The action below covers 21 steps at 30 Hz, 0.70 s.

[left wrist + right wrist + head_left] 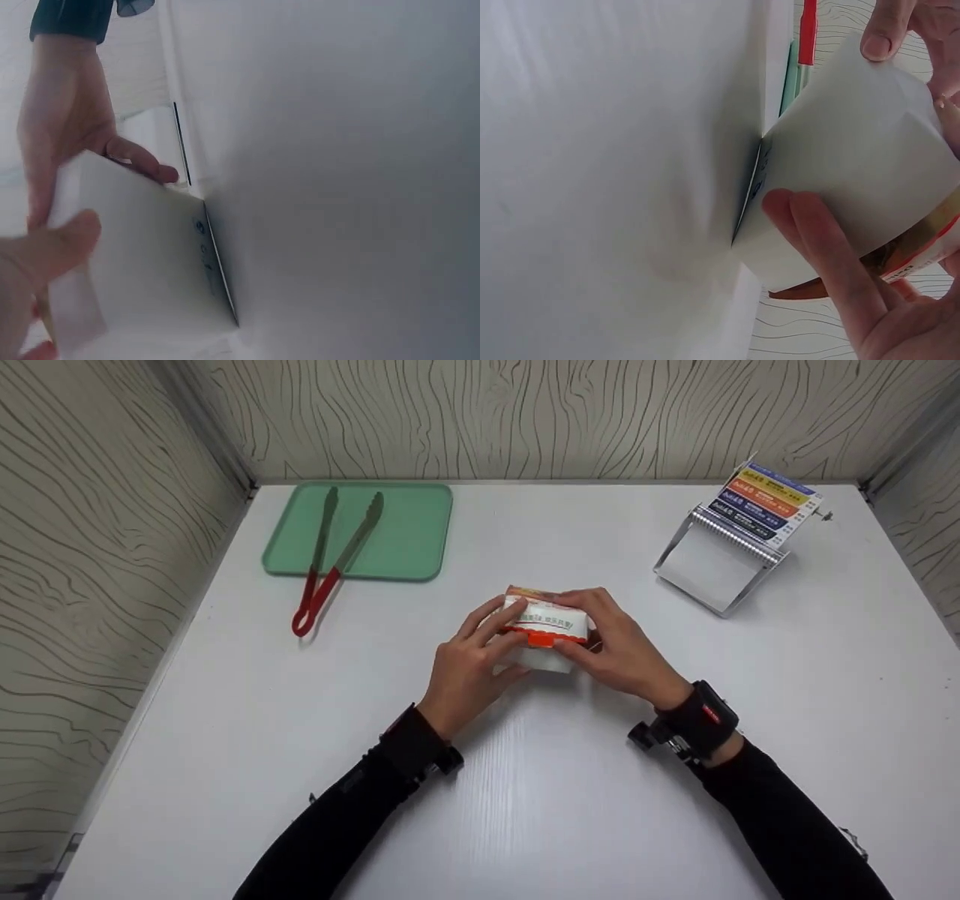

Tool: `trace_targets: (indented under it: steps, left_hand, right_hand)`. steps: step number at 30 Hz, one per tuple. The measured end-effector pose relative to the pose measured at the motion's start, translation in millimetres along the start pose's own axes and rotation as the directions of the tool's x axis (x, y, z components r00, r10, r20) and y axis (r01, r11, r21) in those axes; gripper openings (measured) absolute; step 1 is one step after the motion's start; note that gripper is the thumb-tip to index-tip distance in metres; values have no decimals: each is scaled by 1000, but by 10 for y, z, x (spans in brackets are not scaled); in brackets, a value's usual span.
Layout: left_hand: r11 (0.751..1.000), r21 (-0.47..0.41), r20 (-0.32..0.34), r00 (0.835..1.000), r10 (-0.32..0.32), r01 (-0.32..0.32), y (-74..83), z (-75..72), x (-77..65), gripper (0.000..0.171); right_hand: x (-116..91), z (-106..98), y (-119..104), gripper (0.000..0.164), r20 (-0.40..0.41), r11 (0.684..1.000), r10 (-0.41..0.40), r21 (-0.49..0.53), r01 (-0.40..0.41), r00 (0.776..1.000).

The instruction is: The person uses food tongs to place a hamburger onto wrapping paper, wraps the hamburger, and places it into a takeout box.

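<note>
Both hands hold a small paper food box (pixel 555 617) upright at the middle of the table. Its printed top is white and red, with an orange-red tab (pixel 541 640) at the near edge. Below the tab, the plain white front panel (pixel 855 157) slants down to the tabletop. My left hand (pixel 472 671) grips the left side, fingers over the top and thumb (pixel 56 247) against the white panel. From the right, my right hand (pixel 626 649) grips the other side, its thumb beside the tab. In the right wrist view, two fingertips (pixel 799 206) lie on the panel.
A green tray (pixel 405 540) lies at the back left, with red-handled metal tongs (pixel 322 592) resting across its front edge. At the back right stands a metal rack (pixel 724 562) carrying a striped printed card (pixel 772 506). Patterned walls (pixel 525 420) border the white table.
</note>
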<state>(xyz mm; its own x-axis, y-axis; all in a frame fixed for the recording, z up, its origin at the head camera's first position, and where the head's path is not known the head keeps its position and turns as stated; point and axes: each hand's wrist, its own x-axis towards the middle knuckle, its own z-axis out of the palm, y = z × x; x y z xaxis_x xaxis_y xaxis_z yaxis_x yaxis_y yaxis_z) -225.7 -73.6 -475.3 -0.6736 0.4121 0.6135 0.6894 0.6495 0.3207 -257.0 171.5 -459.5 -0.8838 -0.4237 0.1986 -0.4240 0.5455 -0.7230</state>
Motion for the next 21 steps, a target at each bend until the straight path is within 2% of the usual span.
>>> trace_targets:
  steps: [1, 3, 6, 8, 10, 13, 15, 16, 21]
  left_hand:
    - [998, -69, 0, 1000, 2, -2, -46, -7, -5, 32]
    - [977, -213, -5, 1000, 3, -4, -145, -24, -13, 37]
    - [946, -322, 3, 1000, -27, 27, -265, -43, -24, 47]
    - [939, -333, -10, 995, -98, 89, -291, -48, -33, 55]
    - [928, -336, -30, 983, -180, 159, -275, -40, -48, 58]
    - [890, -402, -83, 960, -267, 213, -208, -10, -73, 56]
    - [872, -441, -104, 953, -285, 212, -165, 15, -81, 53]
    - [870, -444, -110, 951, -288, 212, -150, 29, -80, 52]
    - [885, -406, -104, 951, -291, 227, -105, 64, -46, 53]
  right_hand:
    - [0, 2, -2, 56, 4, 1000, 1, 5, -1, 1000]
    - [1, 7, -9, 55, 14, 1000, 4, 17, -4, 1000]
    - [11, 18, -20, 53, 23, 998, 7, 57, -8, 1000]
    - [18, 26, -22, 51, 18, 996, 10, 88, -11, 1000]
    - [26, 36, -19, 50, 14, 991, 21, 132, -23, 1000]
    - [34, 41, -1, 51, -2, 986, 26, 162, -25, 1000]
    - [35, 37, 9, 53, -2, 985, 26, 173, -25, 1000]
    - [33, 30, 15, 56, -1, 987, 22, 161, -21, 1000]
    - [6, -14, 56, 78, 29, 994, 11, 107, -14, 1000]
